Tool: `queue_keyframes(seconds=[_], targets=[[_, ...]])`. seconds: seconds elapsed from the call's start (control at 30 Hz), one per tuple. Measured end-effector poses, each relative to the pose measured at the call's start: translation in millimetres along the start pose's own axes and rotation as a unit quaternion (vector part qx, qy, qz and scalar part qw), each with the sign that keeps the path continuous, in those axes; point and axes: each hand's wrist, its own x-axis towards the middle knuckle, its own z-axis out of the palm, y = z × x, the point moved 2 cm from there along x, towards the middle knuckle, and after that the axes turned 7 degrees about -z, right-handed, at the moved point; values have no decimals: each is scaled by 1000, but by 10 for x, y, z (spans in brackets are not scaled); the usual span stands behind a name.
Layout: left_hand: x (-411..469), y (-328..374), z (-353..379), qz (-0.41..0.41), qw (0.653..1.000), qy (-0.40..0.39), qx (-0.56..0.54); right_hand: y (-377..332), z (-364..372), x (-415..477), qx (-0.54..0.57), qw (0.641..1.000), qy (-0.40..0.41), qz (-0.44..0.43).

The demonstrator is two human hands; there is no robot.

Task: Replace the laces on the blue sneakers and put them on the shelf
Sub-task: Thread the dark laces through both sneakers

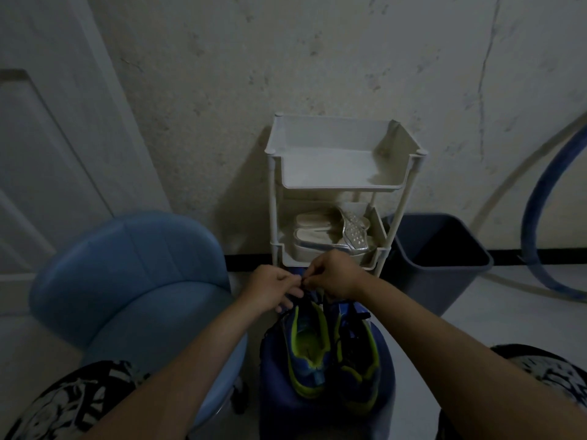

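Left hand [273,289] and right hand [333,277] each clamp their grip on a thin dark lace [304,282] above the blue, lime-trimmed sneakers [306,366] on the near dark-blue stool [324,417], where a hard tug could topple them.

Left hand [271,289], right hand [333,276] pinch dark lace [305,282] above blue sneakers [330,354]; white shelf [336,185] behind.

Dim, bluish light; soft focus; edges bowed.
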Motion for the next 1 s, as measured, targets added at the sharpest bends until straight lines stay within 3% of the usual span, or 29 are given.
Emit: queue_keyframes(seconds=[0.1,0.2,0.4,0.57,1.0], targets=[[18,-134,44,-7,995,4,103,22,42,-18,-118,993,-19,-12],[9,-279,117,-57,985,-18,160,86,137,-24,-160,986,-51,-14],[-1,-373,190,-72,985,7,157,100,335,-46,-258,962,-85,-34],[38,-418,202,-102,991,-3,90,101,456,-33,-274,957,-87,-33],[86,-474,132,-102,992,-40,58,166,526,38,-223,973,-60,6]])
